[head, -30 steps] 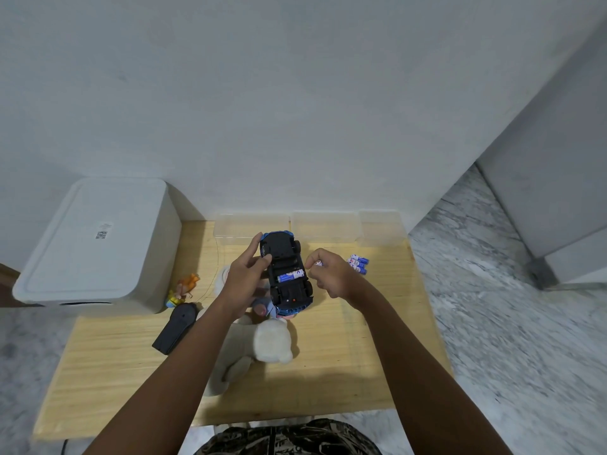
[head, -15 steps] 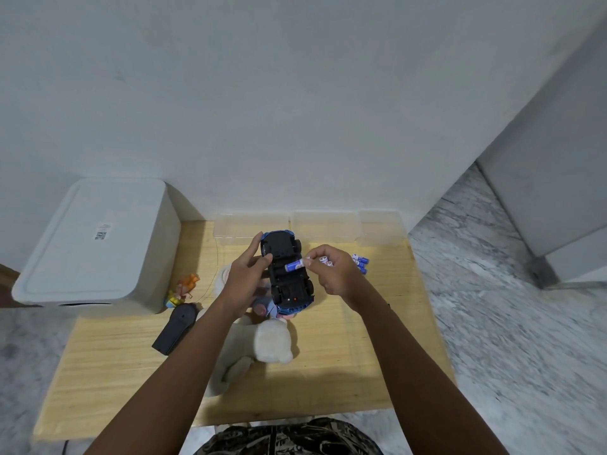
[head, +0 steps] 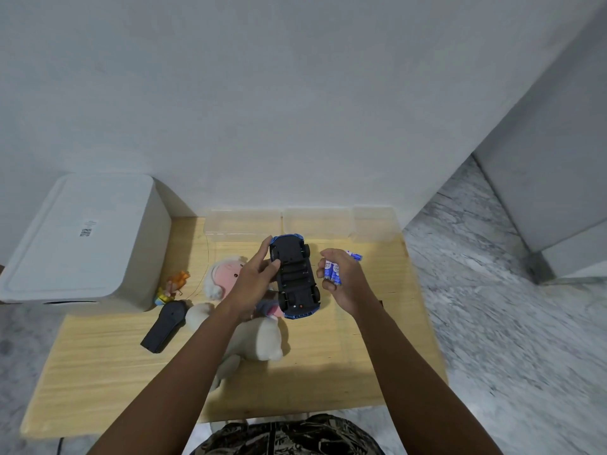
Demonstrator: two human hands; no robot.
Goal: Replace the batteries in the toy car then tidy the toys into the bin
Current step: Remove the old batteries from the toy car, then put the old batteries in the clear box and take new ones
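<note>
Right now, from your head camera, your left hand (head: 254, 284) grips the toy car (head: 294, 276) by its side, fingers curled over the chassis, holding it upside down above the wooden table (head: 361, 349). The battery bay in the underside looks dark and empty, and I cannot spot its cover anywhere. Your right hand (head: 343, 280) sits just beside the car, fingers curled round two blue batteries (head: 331, 272); whether they are the spent ones or the new ones I cannot tell. A few more batteries (head: 354, 256) lie on the table just behind that hand.

So you are partway into the swap: the bay is open and apparently cleared, but cells have yet to go in and the cover has yet to close. Tidying has not begun. The plush toy (head: 243, 323), the black remote (head: 164, 326) and the small orange figure (head: 175, 284) all lie on the table, and the white bin (head: 82, 241) at the left has its lid on. You will likely need to open it before anything goes in.
</note>
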